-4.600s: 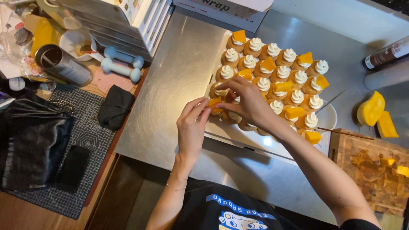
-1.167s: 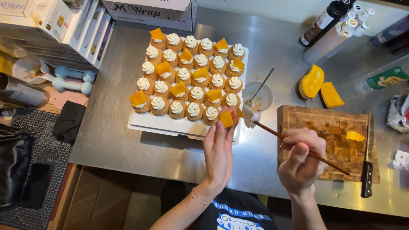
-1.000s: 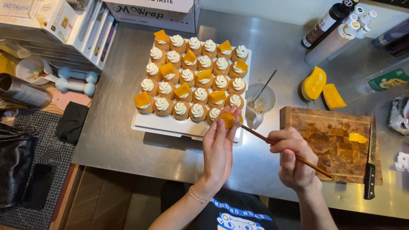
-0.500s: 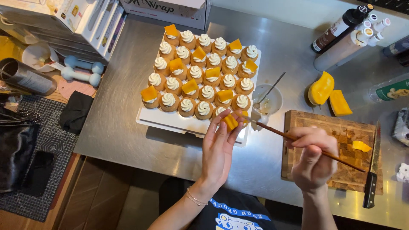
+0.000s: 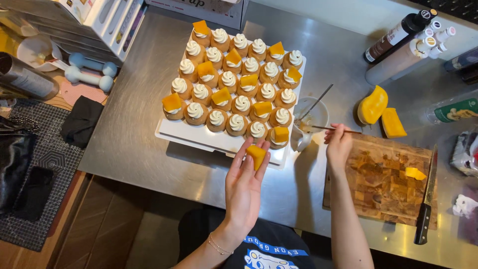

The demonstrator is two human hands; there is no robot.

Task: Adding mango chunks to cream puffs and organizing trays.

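Note:
A white tray (image 5: pixel 189 135) on the steel counter holds several small round tarts topped with white cream; several also carry an orange mango piece. My left hand (image 5: pixel 245 184) hovers palm up by the tray's near edge, with a mango piece (image 5: pixel 257 155) resting on its fingertips. My right hand (image 5: pixel 339 144) grips a thin wooden skewer (image 5: pixel 332 128) whose tip reaches into a small white cup (image 5: pixel 308 119) beside the tray. A metal spoon (image 5: pixel 316 101) also stands in that cup.
A wooden cutting board (image 5: pixel 383 180) with one mango bit (image 5: pixel 414 173) lies right, a black-handled knife (image 5: pixel 426 204) along its edge. Two big mango chunks (image 5: pixel 381 112) and several bottles (image 5: pixel 413 42) sit behind. Blue dumbbells (image 5: pixel 90 70) and a steel cylinder (image 5: pixel 27 77) lie left.
The right hand has pulled the skewer away from the mango piece on my left fingertips and dipped its tip into the white cup. The left hand stays by the tray edge.

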